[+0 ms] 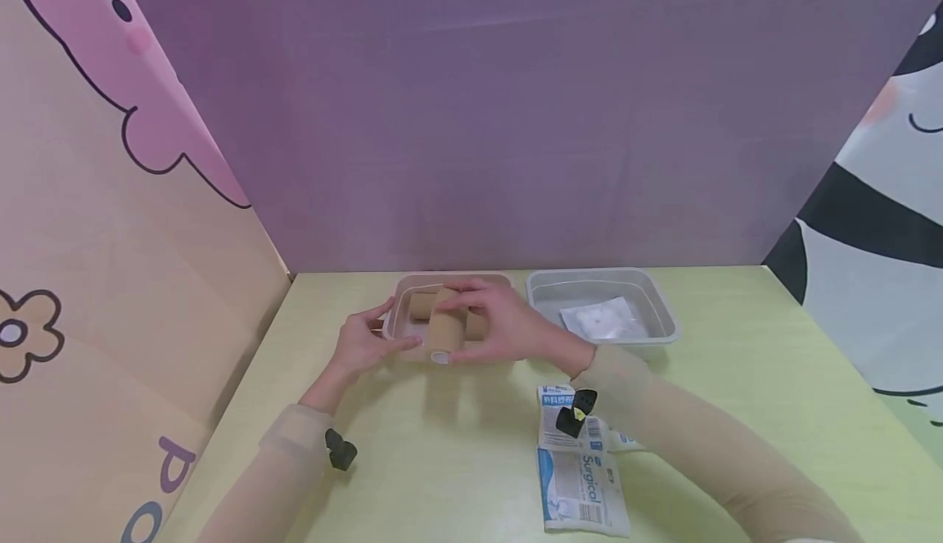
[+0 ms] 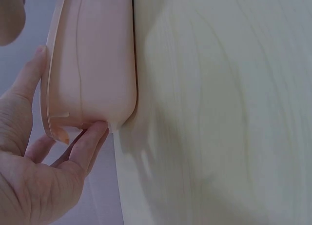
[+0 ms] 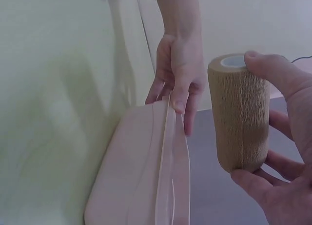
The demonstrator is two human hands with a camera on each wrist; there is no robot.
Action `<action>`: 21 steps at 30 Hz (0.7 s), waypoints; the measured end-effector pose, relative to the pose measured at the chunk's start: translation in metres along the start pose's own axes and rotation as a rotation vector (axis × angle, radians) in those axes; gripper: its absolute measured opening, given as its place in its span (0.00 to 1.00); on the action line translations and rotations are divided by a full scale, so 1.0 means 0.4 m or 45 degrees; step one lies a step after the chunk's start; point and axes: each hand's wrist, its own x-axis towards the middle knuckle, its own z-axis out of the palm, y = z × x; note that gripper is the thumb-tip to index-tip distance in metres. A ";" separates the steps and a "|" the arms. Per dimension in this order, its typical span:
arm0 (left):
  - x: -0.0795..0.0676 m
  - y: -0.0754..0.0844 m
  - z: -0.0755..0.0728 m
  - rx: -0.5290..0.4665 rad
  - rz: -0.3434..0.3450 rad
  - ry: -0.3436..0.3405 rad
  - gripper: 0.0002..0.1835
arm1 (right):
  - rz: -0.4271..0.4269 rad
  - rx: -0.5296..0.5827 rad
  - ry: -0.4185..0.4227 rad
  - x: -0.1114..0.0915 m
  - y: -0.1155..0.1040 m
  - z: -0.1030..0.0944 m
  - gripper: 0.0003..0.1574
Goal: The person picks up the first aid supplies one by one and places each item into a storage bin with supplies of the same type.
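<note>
My right hand holds a tan bandage roll above the pink plastic tray. In the right wrist view, the thumb presses one end of the roll and the fingertips support the other; its white core shows. My left hand grips the tray's left end, thumb on the rim, fingers against the outer wall. Inside the tray lie more tan rolls, one at the left and another tan piece partly hidden behind the right hand and held roll.
Right of the pink tray stands a grey-white tray holding a white packet. Printed surgical packets lie on the table in front, partly under the right forearm. A purple panel rises behind the trays.
</note>
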 end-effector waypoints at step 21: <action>-0.001 0.004 -0.003 0.014 0.023 0.017 0.51 | 0.330 -0.291 0.085 0.091 0.029 0.044 0.43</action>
